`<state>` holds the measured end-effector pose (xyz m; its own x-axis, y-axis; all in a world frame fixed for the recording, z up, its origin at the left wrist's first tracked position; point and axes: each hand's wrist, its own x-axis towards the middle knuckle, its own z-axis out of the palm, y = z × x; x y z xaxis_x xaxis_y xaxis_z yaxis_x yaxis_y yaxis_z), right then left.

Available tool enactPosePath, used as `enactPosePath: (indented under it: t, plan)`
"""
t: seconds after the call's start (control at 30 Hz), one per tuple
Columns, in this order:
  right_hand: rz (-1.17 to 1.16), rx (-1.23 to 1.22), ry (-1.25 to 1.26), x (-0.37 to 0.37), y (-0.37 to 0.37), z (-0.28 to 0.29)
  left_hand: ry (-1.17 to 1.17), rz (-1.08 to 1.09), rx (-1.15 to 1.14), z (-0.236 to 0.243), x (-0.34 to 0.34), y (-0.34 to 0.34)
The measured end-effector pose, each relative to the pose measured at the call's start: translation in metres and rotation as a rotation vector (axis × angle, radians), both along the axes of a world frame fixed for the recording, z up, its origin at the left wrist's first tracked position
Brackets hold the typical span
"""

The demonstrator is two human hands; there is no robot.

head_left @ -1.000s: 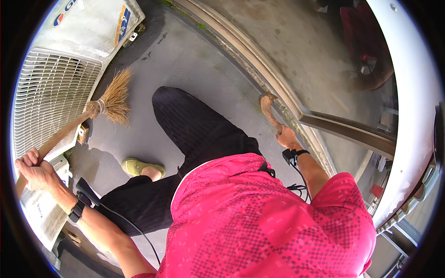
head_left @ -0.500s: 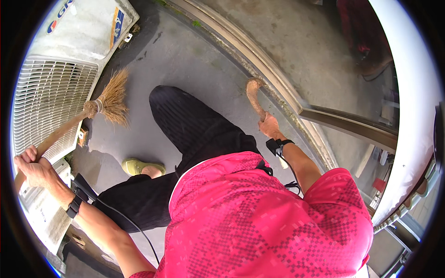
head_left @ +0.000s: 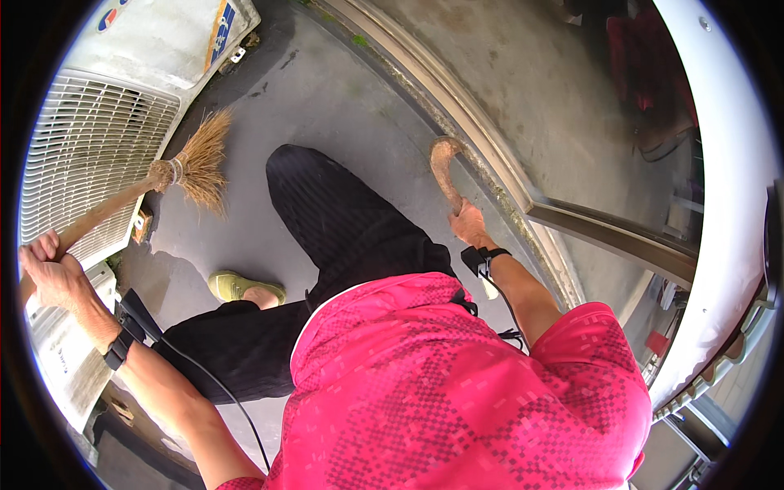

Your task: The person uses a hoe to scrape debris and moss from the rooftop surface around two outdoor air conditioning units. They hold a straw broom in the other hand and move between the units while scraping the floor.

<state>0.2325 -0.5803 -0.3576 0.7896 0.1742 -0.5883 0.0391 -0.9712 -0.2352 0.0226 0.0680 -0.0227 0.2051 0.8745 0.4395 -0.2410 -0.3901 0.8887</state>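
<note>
My left hand [head_left: 54, 273] is closed round the wooden handle of a straw broom [head_left: 198, 162] at the left. The bristles are raised in front of the grille of a white outdoor air-conditioner unit [head_left: 86, 143]; whether they touch it I cannot tell. My right hand [head_left: 467, 220] grips a curved, rough brown piece [head_left: 443, 163], perhaps wood, whose bent end is near the weathered ledge below a glass pane [head_left: 572, 106]. I wear black devices with cables on both wrists.
Grey floor [head_left: 318, 90] lies beneath my black-trousered legs and green shoe [head_left: 233, 287]. A weathered metal track [head_left: 482, 122] runs along the right, with a white curved rim [head_left: 735, 139] beyond the pane. A second white casing [head_left: 69, 367] is at lower left.
My right hand and the curved piece have moved left and toward the top of the picture. My left hand and the broom have risen slightly in view.
</note>
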Motion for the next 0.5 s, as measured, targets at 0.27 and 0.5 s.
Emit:
enactPosePath:
  t: [0.27, 0.5]
  plan:
    - [0.126, -0.100, 0.044, 0.015, -0.031, 0.020, -0.037, -0.010, -0.065, -0.007, -0.025, 0.013]
    - [0.160, -0.007, -0.054, 0.028, 0.013, -0.004, 0.002, -0.019, -0.039, -0.003, -0.010, 0.007]
